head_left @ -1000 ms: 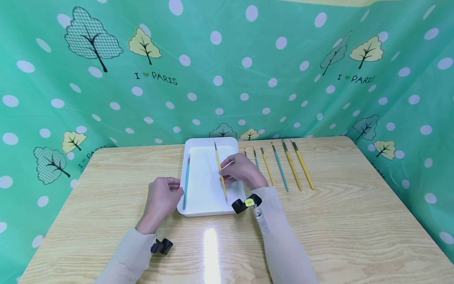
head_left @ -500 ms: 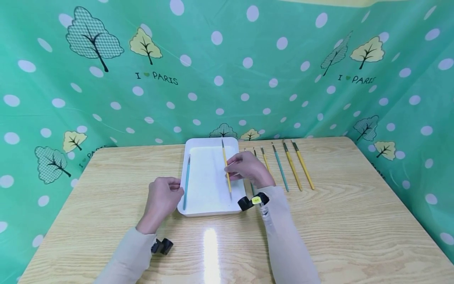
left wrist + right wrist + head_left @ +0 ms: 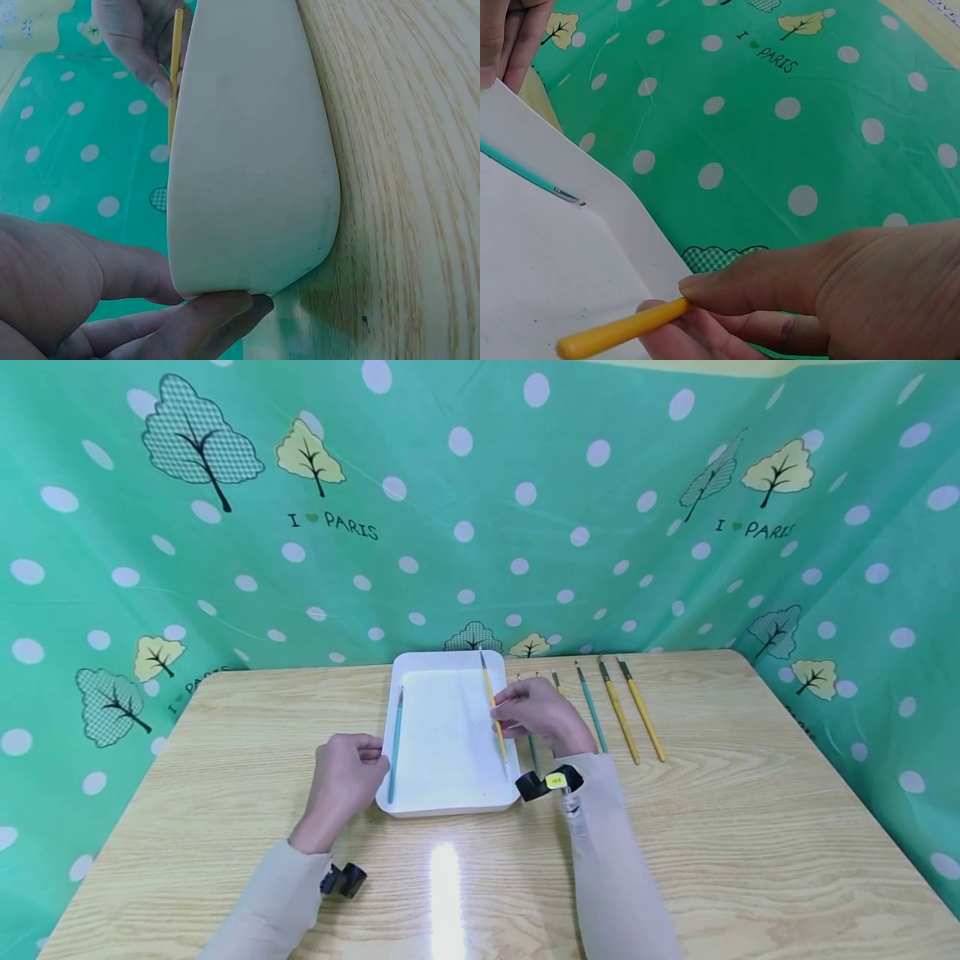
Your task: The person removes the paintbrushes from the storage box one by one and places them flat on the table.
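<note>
A white rectangular tray (image 3: 442,735) stands on the wooden table. My left hand (image 3: 345,781) pinches its left wall, thumb at the rim and fingers against the outside, as the left wrist view shows. Inside the tray, along the left side, lies a teal paintbrush (image 3: 396,743). My right hand (image 3: 540,714) pinches a yellow paintbrush (image 3: 487,678) between thumb and fingers over the tray's right side, bristles pointing to the back. In the right wrist view the rounded yellow handle end (image 3: 615,330) sticks out from the fingertips.
Right of the tray several paintbrushes lie in a row: a teal one (image 3: 589,700), a yellow one (image 3: 618,710) and another yellow one (image 3: 641,710) among them. My right hand partly covers those nearest the tray. A green dotted cloth (image 3: 480,568) hangs behind the table (image 3: 750,827).
My right hand has moved to the right with the yellow paintbrush, from nearer the tray's middle to its right wall. The left hand and the teal paintbrush in the tray stay put.
</note>
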